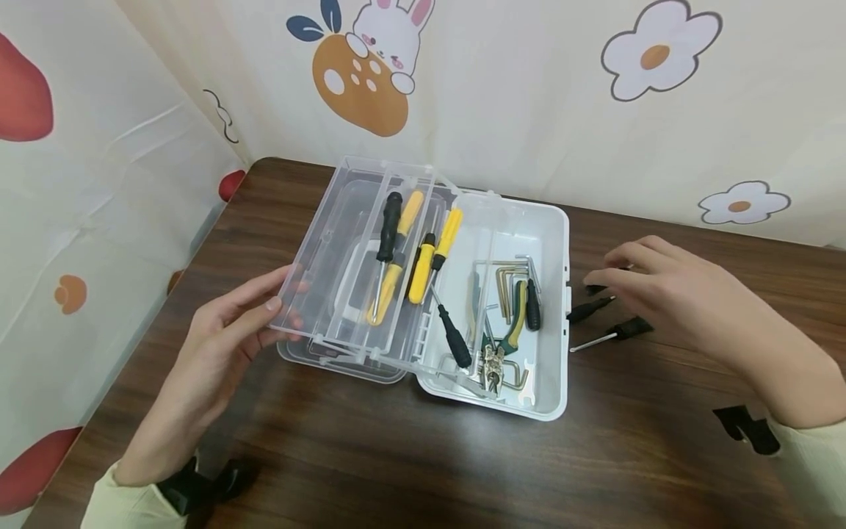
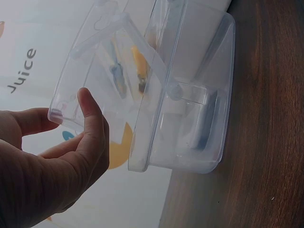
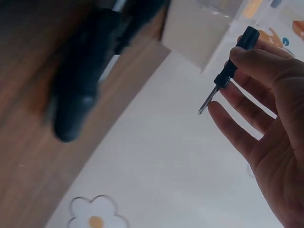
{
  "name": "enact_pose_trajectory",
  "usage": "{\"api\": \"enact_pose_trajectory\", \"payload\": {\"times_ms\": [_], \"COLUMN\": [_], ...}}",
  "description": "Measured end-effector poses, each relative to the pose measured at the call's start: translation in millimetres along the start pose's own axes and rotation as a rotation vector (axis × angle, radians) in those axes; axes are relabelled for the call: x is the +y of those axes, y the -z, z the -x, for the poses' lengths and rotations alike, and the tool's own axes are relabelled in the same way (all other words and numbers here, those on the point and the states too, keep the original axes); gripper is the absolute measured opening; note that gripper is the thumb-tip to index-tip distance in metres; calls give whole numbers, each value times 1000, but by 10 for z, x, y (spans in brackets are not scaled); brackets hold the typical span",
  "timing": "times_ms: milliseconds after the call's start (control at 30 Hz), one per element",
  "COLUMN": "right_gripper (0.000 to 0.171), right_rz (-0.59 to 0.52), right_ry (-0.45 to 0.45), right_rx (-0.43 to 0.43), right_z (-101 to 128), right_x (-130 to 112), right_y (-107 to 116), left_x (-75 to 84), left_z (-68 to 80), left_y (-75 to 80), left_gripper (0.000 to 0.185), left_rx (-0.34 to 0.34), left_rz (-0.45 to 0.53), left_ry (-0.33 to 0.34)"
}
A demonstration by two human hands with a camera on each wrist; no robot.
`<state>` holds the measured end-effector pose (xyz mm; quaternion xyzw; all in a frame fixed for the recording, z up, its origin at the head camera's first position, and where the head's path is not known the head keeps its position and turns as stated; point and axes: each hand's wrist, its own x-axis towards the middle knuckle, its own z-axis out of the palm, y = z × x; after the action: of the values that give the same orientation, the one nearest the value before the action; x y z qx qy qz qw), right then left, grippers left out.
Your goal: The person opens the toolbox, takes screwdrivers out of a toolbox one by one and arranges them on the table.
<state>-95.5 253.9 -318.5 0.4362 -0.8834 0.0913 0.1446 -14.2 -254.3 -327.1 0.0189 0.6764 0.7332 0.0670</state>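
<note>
1. Two bare hands flank the clear plastic toolbox (image 1: 502, 242) on the dark wooden table (image 1: 410, 455); I see them from above in the head view.
2. My left hand (image 1: 218, 345) holds the near left corner of the clear fold-out tray (image 1: 357, 250), thumb on top of the rim and fingers beneath, so it is pinching the tray edge. The left wrist view confirms the thumb (image 2: 92, 114) pressed against the tray wall.
3. That tray sits raised over the left half of the box, its long axis running away from me and slightly rightward. Yellow-and-black screwdrivers (image 1: 396, 250) lie in it lengthwise, along that same line.
4. My right hand (image 1: 667, 294) is over the table just right of the box, fingers pointing left. In the right wrist view it pinches a small black screwdriver (image 3: 230, 69) between thumb and fingertips, the other fingers spread.
5. That small screwdriver points tip-down toward the palm in the wrist view, handle uppermost, its axis tilted.
6. Another small black screwdriver (image 1: 608, 334) lies on the table under the hand, metal tip toward the box.
7. Hex keys (image 1: 512, 275) and pliers (image 1: 505, 342) rest in the box's right compartment.
</note>
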Motion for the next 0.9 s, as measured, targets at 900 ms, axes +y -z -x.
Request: {"api": "enact_pose_trajectory", "payload": {"times_ms": [900], "right_gripper": [28], "right_rz": [-40], "right_ry": [-26], "right_rx": [-118], "right_z": [394], "right_x": [-33], "right_y": [-516], "left_x": [6], "left_z": [-4], "left_y": [-10], "left_gripper": [41], "left_rx": [0], "left_rz": [5], "left_ry": [-3]}}
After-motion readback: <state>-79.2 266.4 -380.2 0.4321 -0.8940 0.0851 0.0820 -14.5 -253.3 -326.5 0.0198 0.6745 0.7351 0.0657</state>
